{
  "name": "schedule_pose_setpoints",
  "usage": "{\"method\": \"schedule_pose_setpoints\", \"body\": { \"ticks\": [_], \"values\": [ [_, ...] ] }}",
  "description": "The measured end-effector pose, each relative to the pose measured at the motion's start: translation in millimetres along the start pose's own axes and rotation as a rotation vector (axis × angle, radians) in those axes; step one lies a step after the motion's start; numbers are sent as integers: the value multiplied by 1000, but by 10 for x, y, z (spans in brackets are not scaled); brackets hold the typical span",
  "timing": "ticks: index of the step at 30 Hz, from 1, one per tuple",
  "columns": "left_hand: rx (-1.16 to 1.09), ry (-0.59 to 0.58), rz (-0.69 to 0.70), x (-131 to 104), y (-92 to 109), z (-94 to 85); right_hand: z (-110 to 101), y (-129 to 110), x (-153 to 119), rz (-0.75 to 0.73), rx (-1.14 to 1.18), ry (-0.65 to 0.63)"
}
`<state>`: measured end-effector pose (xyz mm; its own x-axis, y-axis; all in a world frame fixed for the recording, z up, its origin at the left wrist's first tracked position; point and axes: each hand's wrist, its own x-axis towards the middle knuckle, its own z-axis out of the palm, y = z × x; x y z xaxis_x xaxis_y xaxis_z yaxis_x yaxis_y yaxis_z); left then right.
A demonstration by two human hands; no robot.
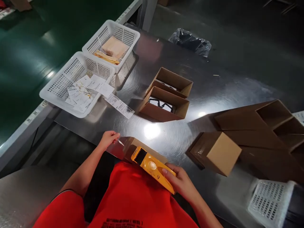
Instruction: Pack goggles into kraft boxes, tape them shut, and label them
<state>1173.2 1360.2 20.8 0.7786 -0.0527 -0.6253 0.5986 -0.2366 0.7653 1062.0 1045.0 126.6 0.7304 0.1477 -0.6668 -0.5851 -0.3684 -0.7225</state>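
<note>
My right hand (179, 181) is closed around the right end of a yellow box (154, 167) that has a dark panel and a pale round mark. The box is tilted in front of my red shirt, over a brown cardboard piece (147, 146) at the table's near edge. To the left, my left hand (110, 139) pinches a thin, shiny, pointed item (121, 142), too small to name. Its tip points toward the cardboard.
Two white baskets (64, 109) at the upper left hold labels and packets. A label strip (121, 107) hangs onto the metal table. Two open cartons (161, 114) stand mid-table. More cartons (249, 136) and a white basket (268, 199) are right. A plastic-lined bin (192, 42) is behind.
</note>
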Motion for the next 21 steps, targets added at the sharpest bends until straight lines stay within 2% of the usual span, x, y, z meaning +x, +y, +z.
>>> {"method": "schedule_pose_setpoints", "body": {
  "ticks": [6,9,14,16,18,21],
  "values": [
    [217,38,76,70,-445,557,60,-26,8,6,-1,37],
    [365,63,140,30,-567,702,59,-8,-3,-19,-1,49],
    [586,72,144,-73,-589,596,60,-13,-12,-25,1,53],
    [634,78,188,-165,-607,541,63,-23,-11,-21,11,40],
    [676,-7,318,-266,-654,513,64,-29,-9,-19,28,30],
    [787,-223,454,-356,-687,477,55,-16,-7,-18,63,24]
  ]
}}
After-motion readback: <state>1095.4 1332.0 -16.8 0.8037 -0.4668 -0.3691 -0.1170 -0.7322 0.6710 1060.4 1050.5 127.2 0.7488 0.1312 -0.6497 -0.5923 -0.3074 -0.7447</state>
